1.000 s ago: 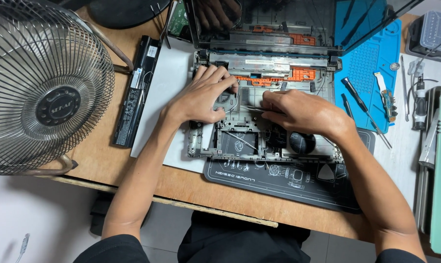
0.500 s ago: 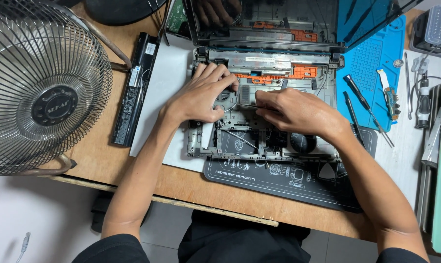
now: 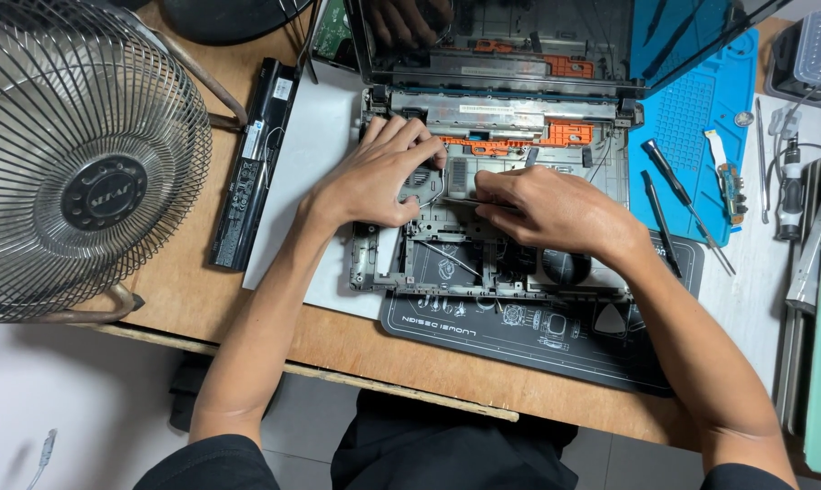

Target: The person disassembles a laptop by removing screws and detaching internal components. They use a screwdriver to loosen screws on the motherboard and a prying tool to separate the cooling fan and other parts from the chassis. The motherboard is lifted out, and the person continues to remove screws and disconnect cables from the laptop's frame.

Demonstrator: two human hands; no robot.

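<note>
Left hand (image 3: 374, 181) lies flat, fingers spread, pressing the opened grey plastic laptop chassis (image 3: 492, 227). Right hand (image 3: 556, 210) pinches something small inside it; what, I cannot tell. Keyboard cover already off; internals remain. Long black battery (image 3: 252, 163) lies left of the chassis on the wooden desk (image 3: 184, 299).

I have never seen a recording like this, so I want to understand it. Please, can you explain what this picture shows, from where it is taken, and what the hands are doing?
The picture comes from a camera worn on a person's head, looking down at a wooden desk. Both bare hands rest on an opened laptop base, its inner frame exposed. The left hand lies flat near the cooling fan area. The right hand pinches something thin at the middle; I cannot tell what it is. The laptop screen stands open behind. To the left lie a long black battery and a metal desk fan. To the right, screwdrivers lie on a blue mat.
</note>
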